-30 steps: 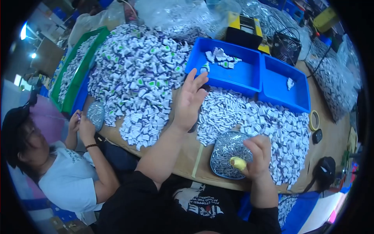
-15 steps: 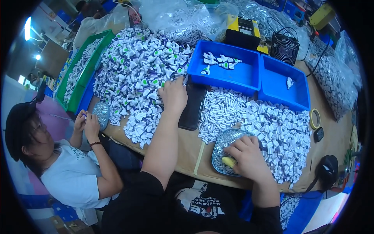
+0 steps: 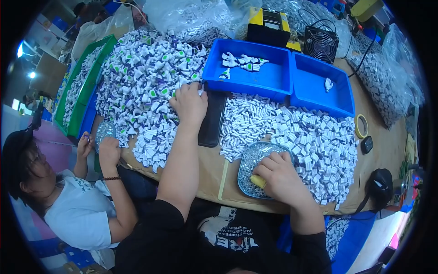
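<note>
My left hand (image 3: pixel 189 104) lies palm down on the big heap of small white, green and purple plastic parts (image 3: pixel 146 86), fingers curled into the pieces at its right edge. My right hand (image 3: pixel 276 170) rests over a round dish of small metal pieces (image 3: pixel 250 160) near the table's front edge, fingers closed around a small yellow object (image 3: pixel 258 181). A black flat device (image 3: pixel 213 119) lies just right of my left hand. Beyond it stands a blue tray (image 3: pixel 269 80) holding a few assembled parts (image 3: pixel 242 61).
A second blue tray (image 3: pixel 315 98) holds one white part. A heap of white pieces (image 3: pixel 315 144) fills the table's right half. A person in a white shirt (image 3: pixel 77 210) sits at my left, hands at the table edge. A fan (image 3: pixel 322 42), tape roll (image 3: pixel 361 126) and green bin (image 3: pixel 80 89) lie around.
My left hand dropped from raised over the table down onto the heap of parts to the left. My right hand shifted slightly over the metal dish, keeping the yellow object.
</note>
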The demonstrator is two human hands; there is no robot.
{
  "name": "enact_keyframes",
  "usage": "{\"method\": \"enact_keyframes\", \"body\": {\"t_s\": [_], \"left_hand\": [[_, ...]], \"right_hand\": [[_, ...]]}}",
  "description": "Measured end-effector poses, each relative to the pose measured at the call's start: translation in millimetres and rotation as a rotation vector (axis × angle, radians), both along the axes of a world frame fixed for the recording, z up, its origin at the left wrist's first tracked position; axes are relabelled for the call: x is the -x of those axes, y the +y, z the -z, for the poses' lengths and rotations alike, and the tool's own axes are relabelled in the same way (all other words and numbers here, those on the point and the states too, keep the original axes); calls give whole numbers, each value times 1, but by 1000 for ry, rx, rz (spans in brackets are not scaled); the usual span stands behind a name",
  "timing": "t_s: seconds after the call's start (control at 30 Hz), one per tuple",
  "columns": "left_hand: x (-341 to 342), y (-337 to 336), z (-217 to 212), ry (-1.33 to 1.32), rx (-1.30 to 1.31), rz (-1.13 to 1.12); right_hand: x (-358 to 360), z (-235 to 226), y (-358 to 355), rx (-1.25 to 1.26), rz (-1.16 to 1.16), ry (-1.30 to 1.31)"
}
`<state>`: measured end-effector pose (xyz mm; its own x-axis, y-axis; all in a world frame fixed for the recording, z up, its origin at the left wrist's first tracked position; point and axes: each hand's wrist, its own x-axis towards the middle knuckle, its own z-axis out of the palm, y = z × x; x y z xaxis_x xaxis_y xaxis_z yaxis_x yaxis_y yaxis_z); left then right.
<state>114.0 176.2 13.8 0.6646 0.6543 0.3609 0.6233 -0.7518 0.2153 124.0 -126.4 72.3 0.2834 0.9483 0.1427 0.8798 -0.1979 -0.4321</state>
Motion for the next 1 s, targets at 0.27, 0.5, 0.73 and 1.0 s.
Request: {"method": "enact_keyframes", "body": {"t_s": [0.27,0.5,0.73,1.0], "left_hand": [[2,-29,-1,-782,668,371],[26,-110,-26,-600,1678,912],[31,-137,-18,-615,1576,898],[35,-135,-24,-428,1235,1017]], "right_hand": [[-7,-5,-5,-43,-9,147],[-13,-2,-9,-252,122,467],[-16,10,-8,-698,291,454],[-20,10,-3,-690,313,226]]}}
